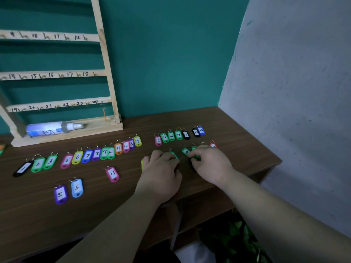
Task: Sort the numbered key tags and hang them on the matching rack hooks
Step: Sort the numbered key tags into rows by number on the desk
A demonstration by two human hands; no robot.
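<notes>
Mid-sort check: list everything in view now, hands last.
rack: one, pale wood, against teal wall, back left.
spray bottle: one, white and blue, lying on the rack's base.
table: one, brown, under everything.
sorted tags: about twenty, mixed colours, row numbered 1 to 23.
spare tags: three, purple 5, blue 6, pink 11, in front of the row.
loose tags: several, mostly green, beneath the hands.
left hand: fingers over loose tags.
right hand: pinching a green loose tag.

A white spray bottle [54, 128] with a blue label lies on its side at middle left. The brown wooden table [237, 126] meets a teal wall [171, 54] and, at right, a grey wall [294, 92]. Green leaves [239, 242], perhaps a plant, show at lower right.
</notes>
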